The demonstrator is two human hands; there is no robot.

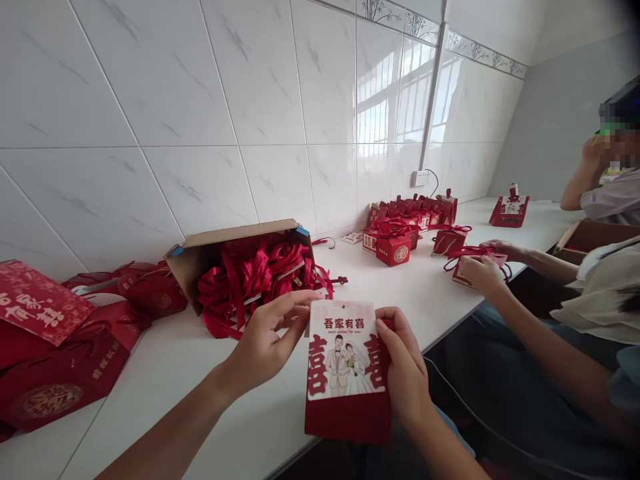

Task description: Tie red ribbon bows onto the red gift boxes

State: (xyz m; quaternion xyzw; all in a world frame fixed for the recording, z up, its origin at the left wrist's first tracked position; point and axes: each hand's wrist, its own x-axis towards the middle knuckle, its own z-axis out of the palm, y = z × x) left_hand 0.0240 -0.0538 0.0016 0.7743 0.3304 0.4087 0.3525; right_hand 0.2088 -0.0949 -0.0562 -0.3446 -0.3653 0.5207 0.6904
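Right now both hands are on a flat red box (pixel 345 373), its pale front panel printed with a bride and groom. It is held upright just off the near edge of the white counter (pixel 200 360). The right hand (pixel 406 370) is closed around the box's right edge, thumb on the front. The left hand (pixel 263 340) pinches the top left corner between thumb and fingertips, the other fingers loosely spread. Just behind, a cardboard carton (pixel 200 257) lies tipped on its side against the tiled wall (pixel 200 120), spilling red ribbons (pixel 260 273) onto the counter. Red paper bags (pixel 55 360) lie piled at the far left. Further along stands a cluster of folded red boxes (pixel 400 240). Near them a co-worker's hands (pixel 480 272) hold another small box (pixel 493 256) trailing ribbon. A second person (pixel 610 193) sits at the far right end, well apart.
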